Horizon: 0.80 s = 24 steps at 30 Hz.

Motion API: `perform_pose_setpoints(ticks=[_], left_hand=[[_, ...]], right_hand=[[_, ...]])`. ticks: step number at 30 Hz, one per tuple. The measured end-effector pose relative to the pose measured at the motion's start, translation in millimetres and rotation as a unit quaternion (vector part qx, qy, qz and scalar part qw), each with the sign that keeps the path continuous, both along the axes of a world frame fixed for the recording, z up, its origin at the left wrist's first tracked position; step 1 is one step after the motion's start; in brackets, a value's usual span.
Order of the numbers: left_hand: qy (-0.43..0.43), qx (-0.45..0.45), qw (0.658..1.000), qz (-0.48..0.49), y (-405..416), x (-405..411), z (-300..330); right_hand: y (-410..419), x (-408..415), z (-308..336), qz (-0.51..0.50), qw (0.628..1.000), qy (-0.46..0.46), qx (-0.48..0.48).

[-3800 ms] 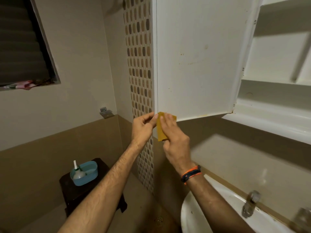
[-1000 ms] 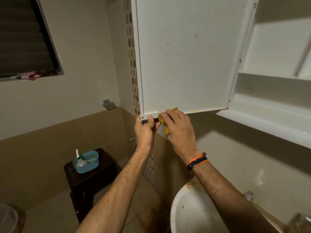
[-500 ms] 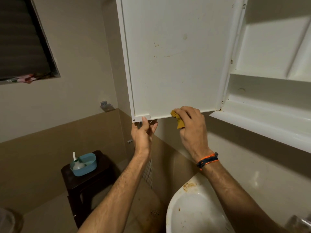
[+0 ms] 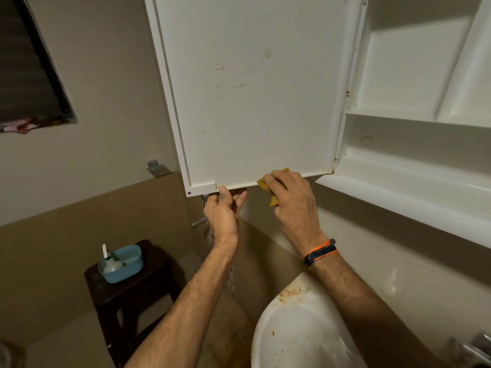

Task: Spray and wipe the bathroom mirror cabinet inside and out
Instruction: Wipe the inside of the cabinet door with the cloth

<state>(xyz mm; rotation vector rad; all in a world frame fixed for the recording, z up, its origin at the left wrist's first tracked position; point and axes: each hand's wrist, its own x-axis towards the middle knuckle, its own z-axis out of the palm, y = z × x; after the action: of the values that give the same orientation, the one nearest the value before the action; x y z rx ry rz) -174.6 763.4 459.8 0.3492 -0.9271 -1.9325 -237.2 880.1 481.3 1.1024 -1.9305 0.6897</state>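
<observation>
Head-camera view, nearest first: the stained sink sits below the forearms. Above it, the left hand reaches up to the bottom edge of the open cabinet door, thumb on the inner lip and fingers behind, apparently steadying the door so it does not swing under pressure. Just beside it, the right hand clenches a yellow cloth and presses it along that same bottom edge, where grime likely gathers. The door's inner face shows brown specks and a faint smear, so wiping there seems unfinished. Right of the hinge, the cabinet interior stands open with bare shelves. Farther off, a blue tub holding a bottle rests on a dark stool, parked within reach.
</observation>
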Motion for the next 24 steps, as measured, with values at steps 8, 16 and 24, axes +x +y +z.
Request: perform_pose_setpoints(ticks=[8, 16, 24], left_hand=[[-0.026, -0.002, 0.999, -0.024, 14.7, -8.8, -0.2], [-0.056, -0.049, 0.995, -0.066, 46.7, -39.9, 6.3], [-0.018, 0.008, 0.999, -0.046, 47.1, -56.0, 7.7]], right_hand=[[37.4, -38.2, 4.1, -0.043, 0.996, -0.064, -0.054], [9.3, -5.1, 3.4, 0.045, 0.998, -0.014, -0.034], [44.7, -41.5, 6.7, -0.033, 0.998, -0.04, -0.027]])
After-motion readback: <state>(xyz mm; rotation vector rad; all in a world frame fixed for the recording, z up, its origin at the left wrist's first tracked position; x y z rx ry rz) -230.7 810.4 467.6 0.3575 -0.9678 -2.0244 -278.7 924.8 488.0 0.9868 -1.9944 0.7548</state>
